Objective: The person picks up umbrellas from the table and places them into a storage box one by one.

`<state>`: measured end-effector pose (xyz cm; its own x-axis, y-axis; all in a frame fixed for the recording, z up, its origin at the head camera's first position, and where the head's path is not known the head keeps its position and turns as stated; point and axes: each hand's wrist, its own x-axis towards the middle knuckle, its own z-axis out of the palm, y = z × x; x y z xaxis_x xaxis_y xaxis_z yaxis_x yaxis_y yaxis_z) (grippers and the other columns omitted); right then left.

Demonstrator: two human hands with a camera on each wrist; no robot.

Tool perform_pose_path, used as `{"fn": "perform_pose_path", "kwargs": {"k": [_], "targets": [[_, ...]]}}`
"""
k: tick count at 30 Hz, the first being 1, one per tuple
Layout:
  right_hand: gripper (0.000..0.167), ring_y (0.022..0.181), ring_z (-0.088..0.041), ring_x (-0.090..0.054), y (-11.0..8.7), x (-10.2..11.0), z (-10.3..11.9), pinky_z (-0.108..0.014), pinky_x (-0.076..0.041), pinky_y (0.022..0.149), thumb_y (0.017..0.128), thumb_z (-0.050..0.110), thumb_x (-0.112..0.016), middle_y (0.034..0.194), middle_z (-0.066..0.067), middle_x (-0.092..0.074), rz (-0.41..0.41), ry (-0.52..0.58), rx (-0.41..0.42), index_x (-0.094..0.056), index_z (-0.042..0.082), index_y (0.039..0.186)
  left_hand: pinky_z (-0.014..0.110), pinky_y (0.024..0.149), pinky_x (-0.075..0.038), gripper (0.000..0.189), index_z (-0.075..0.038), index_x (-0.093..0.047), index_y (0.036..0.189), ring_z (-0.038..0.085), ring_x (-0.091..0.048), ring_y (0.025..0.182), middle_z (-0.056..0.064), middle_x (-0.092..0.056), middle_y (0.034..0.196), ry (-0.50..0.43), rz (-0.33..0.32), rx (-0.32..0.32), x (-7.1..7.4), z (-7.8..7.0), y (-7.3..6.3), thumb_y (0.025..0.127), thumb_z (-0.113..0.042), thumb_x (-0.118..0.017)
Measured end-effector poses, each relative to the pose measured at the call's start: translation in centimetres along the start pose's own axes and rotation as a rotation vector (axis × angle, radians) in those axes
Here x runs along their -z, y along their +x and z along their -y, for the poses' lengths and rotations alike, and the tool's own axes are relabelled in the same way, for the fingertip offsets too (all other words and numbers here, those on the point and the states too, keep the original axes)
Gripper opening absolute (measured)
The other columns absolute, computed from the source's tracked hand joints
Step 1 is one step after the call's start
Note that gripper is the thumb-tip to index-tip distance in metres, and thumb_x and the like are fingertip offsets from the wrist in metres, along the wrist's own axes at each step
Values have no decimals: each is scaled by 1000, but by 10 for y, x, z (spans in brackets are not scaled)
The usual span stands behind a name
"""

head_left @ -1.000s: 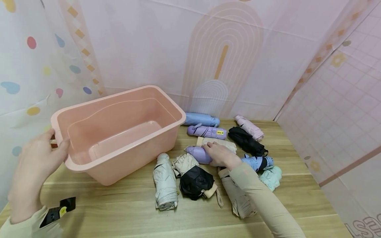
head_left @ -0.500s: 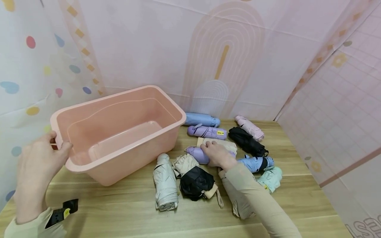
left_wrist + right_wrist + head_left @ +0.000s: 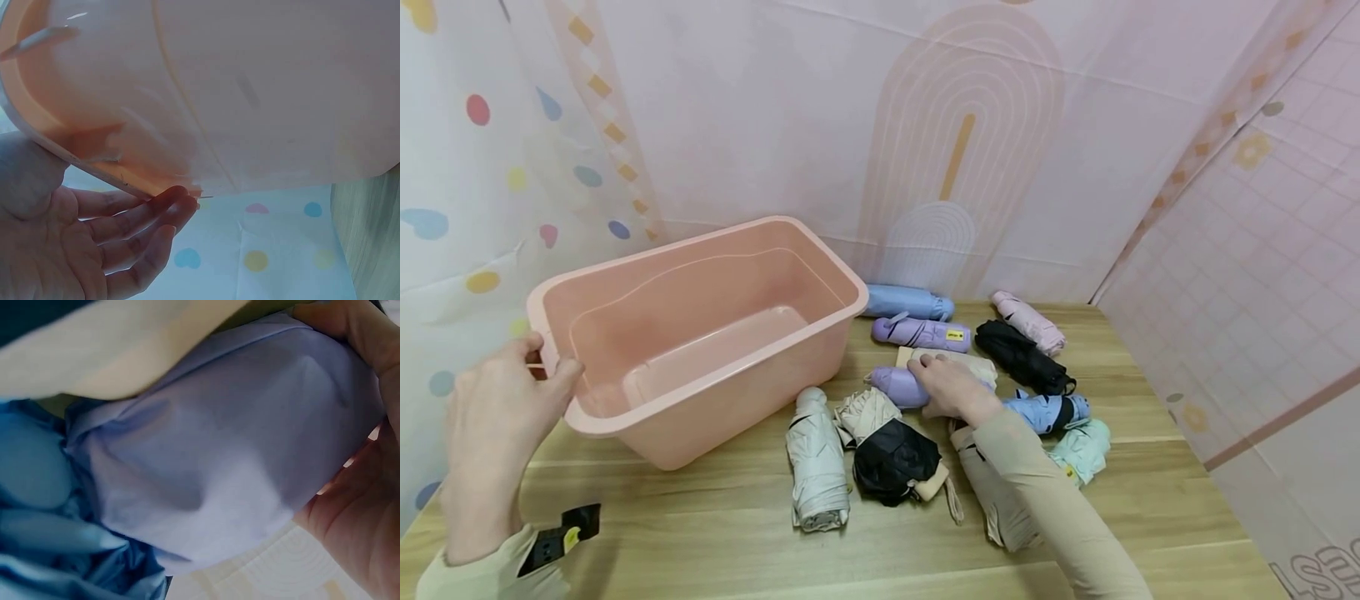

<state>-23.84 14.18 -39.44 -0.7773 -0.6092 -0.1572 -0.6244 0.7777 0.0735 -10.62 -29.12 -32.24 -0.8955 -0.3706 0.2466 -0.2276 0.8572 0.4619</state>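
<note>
My left hand [image 3: 505,404] pinches the left rim of a large pink plastic basin [image 3: 715,392], thumb inside and fingers under the edge. From below, the left wrist view shows the basin wall [image 3: 262,112] and my bent fingers [image 3: 144,219] against the rim. My right hand [image 3: 953,390] grips a folded purple umbrella [image 3: 897,387] lying on the table; its right part is partly covered by the hand. Close up, the purple cloth [image 3: 231,444] lies between thumb and fingers. Right behind it lies a cream umbrella [image 3: 981,364], and a blue one [image 3: 1043,411] is to its right.
Around the right hand lie a purple umbrella with yellow tag [image 3: 921,333], a light blue one [image 3: 906,302], a black one [image 3: 1018,357], a pink one [image 3: 1030,322], a mint one [image 3: 1084,450], a taupe one [image 3: 996,492], a pale grey one [image 3: 817,467] and a black-and-cream one [image 3: 895,461].
My right hand has shifted slightly to the left on the purple umbrella. My left wrist has moved a little to the right, still holding the basin's rim. The basin looks unmoved.
</note>
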Motion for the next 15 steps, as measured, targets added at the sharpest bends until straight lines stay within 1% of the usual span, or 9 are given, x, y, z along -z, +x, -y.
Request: {"fn": "perform_pose_path", "kwargs": {"k": [2, 4, 6, 9, 11, 13, 15], "targets": [[62, 102, -31, -59, -2, 2, -1, -42, -50, 87, 69, 25, -82, 115, -14, -58, -13, 20, -1, -49, 7, 119, 26, 45, -33, 35, 6, -53, 102, 41, -57, 67, 34, -61, 100, 5, 0, 1, 0, 0, 0, 87, -25, -50], [61, 101, -29, -61, -3, 5, -2, -40, -50, 87, 69, 25, -82, 114, -14, -59, -30, 33, -1, -49, 7, 118, 26, 45, -34, 40, 7, -53, 109, 40, -57, 67, 34, -60, 101, 6, 4, 7, 0, -1, 0, 87, -26, -50], [60, 98, -28, -62, -4, 8, -3, -40, -51, 86, 69, 24, -82, 112, -14, -59, -53, 44, 0, -49, 7, 116, 26, 45, -34, 42, 8, -52, 111, 41, -57, 68, 34, -60, 102, 3, 2, 9, -1, -1, 0, 87, -26, -50], [59, 95, -28, -63, -7, 15, -5, -41, -52, 82, 68, 22, -80, 112, -13, -60, -88, 56, 2, -49, 8, 116, 26, 46, -33, 37, 6, -54, 105, 40, -56, 67, 33, -61, 99, 2, -6, 1, 0, 0, 0, 86, -26, -50], [59, 94, -29, -63, -9, 20, -6, -42, -52, 79, 68, 20, -79, 113, -14, -60, -120, 57, 11, -50, 8, 117, 27, 46, -32, 31, 3, -54, 97, 38, -55, 64, 32, -62, 97, 6, -12, -7, 0, 0, 0, 86, -26, -50], [60, 96, -29, -62, -11, 26, -7, -43, -53, 77, 68, 20, -79, 114, -14, -59, -151, 49, 16, -51, 8, 120, 27, 45, -32, 25, -1, -52, 88, 35, -54, 61, 31, -62, 94, 10, -18, -16, 0, 0, 0, 86, -26, -50], [61, 98, -30, -62, -14, 32, -8, -45, -53, 76, 68, 20, -79, 115, -14, -59, -188, 35, 28, -52, 8, 121, 27, 45, -32, 24, -2, -51, 84, 33, -53, 59, 31, -62, 91, 14, -19, -21, 0, 0, 0, 86, -26, -50]]}}
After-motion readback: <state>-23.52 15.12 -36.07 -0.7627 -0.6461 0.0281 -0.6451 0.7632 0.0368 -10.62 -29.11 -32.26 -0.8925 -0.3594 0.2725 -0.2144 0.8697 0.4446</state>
